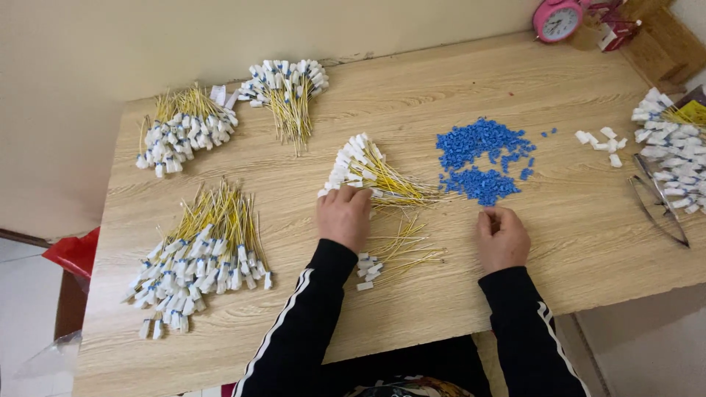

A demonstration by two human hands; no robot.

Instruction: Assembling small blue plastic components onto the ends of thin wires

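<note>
My left hand [343,215] rests palm down on the wooden table [441,81], its fingertips touching a fanned bundle of yellow wires with white plastic ends [368,173]. My right hand [502,237] lies at the near edge of a pile of small blue plastic pieces [479,158], fingers curled as if pinching one; what is between them is hidden. Between my forearms lies a small loose bunch of yellow wires with white ends [390,259]. Both sleeves are black with white stripes.
Three bundles of yellow wires with white and blue ends lie at the left [202,257], far left [184,129] and back [287,84]. White connectors [673,151], metal tongs [658,202] and a few loose white pieces [603,141] sit at the right. A pink alarm clock [559,18] stands at the back.
</note>
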